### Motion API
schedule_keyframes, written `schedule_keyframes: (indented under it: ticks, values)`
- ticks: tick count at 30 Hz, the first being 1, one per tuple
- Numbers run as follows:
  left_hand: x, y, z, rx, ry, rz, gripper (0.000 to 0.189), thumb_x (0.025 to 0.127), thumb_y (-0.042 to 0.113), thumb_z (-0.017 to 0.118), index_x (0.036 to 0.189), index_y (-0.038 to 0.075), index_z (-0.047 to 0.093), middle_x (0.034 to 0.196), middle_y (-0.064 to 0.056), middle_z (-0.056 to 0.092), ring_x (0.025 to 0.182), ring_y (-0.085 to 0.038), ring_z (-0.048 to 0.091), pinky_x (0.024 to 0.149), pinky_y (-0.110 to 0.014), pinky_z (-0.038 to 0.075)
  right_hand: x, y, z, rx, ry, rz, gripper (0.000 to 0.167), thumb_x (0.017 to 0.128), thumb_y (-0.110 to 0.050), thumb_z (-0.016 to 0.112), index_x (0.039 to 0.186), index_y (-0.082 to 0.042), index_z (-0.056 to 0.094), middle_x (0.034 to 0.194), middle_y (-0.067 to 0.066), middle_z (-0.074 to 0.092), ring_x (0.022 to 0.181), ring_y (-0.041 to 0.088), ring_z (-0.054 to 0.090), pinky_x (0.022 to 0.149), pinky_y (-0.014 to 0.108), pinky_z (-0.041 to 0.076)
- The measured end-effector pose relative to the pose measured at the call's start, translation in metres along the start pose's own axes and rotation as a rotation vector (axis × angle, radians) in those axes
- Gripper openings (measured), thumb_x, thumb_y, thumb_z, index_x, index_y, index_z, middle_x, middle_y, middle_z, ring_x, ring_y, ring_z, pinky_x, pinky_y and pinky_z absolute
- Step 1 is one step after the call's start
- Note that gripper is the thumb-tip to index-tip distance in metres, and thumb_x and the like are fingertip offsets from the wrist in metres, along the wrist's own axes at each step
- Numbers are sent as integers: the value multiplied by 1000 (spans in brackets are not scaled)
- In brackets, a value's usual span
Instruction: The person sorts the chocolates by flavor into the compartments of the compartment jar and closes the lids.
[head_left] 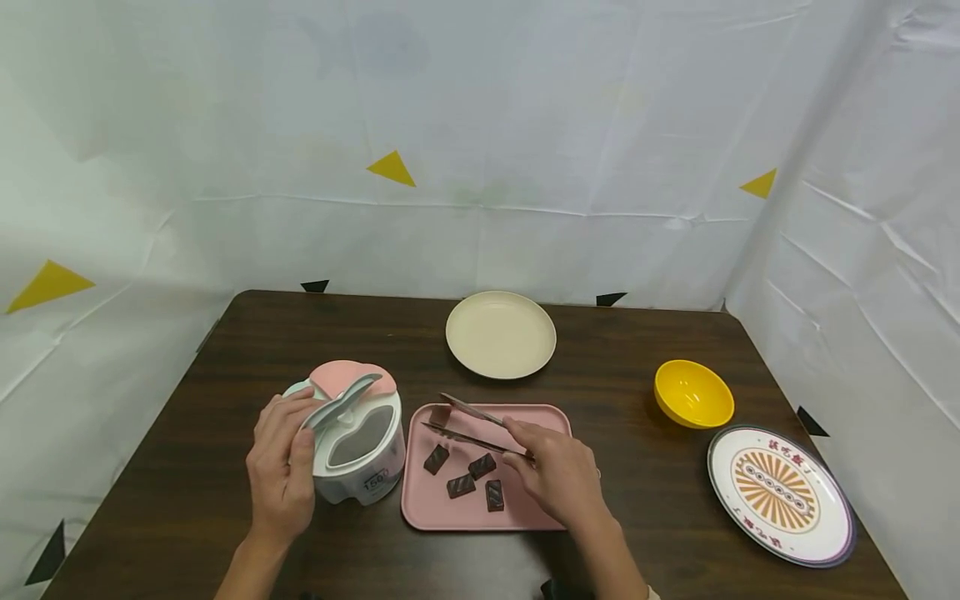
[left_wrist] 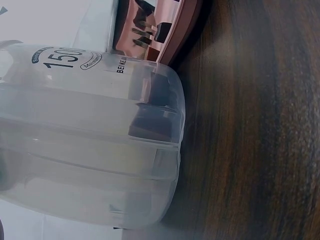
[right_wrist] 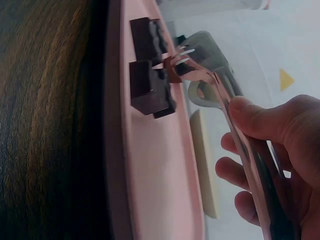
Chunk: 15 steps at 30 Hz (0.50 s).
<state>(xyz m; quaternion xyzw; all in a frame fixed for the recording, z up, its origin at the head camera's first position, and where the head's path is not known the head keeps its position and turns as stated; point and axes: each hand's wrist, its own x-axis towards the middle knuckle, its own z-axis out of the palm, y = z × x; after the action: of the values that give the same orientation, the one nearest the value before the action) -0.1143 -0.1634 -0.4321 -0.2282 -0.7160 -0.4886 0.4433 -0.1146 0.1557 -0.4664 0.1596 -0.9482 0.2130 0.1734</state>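
A storage canister (head_left: pixel 358 479) with a translucent body and a white top stands left of a pink tray (head_left: pixel 525 517). My left hand (head_left: pixel 281 467) holds the canister's raised grey-blue flap (head_left: pixel 341 404) between thumb and fingers; a dark opening lies beneath it. A pink flap (head_left: pixel 352 379) at the back is down. My right hand (head_left: pixel 558 475) grips metal tongs (head_left: pixel 480 440), their arms spread and the tips over the tray's far left corner. One chocolate piece (head_left: pixel 440 416) sits at the tips; whether they touch it is unclear. Several other chocolate pieces (head_left: pixel 461 486) lie nearer on the tray.
Behind the tray is a cream plate (head_left: pixel 501 335). To the right stand a yellow bowl (head_left: pixel 693 394) and a patterned white plate (head_left: pixel 776 496) near the edge of the dark wooden table (head_left: pixel 165 517). White sheeting (head_left: pixel 480 125) hangs around the table.
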Motion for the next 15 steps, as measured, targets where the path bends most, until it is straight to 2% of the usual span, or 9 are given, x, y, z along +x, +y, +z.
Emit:
schedule_keyframes:
  ticks: [3,6,10,15]
  values:
    - [1,2,1,-3,3,3,25,95,3,47,95,-10,68,96,-20,66,111,-39,58,110,-49,24,4,-1,5,-8,-16,-2,47,79,-31,81,124,-25,70,115,-11,70,92,14,69,61,43,51]
    - [0,1,0,0,3,4,25,95,3,47,95,-10,68,96,-20,66,110,-39,58,110,-49,24,7,-1,9,-17,-30,-5,46,79,-32,81,124,-25,70,114,-11,70,97,18,69,62,45,52]
    - [-2,-4,0,-1,5,8,25,95,3,47,95,-10,68,96,-20,66,110,-40,58,110,-50,24,9,-1,13,-29,-42,-5,44,81,-31,80,123,-25,71,113,-11,71,96,19,70,61,45,52]
    - [-5,-10,1,-1,8,8,25,95,4,47,95,-10,68,97,-20,66,111,-39,57,110,-49,24,11,-1,17,-34,-14,-2,40,81,-29,80,119,-26,73,108,-11,72,87,20,71,56,42,51]
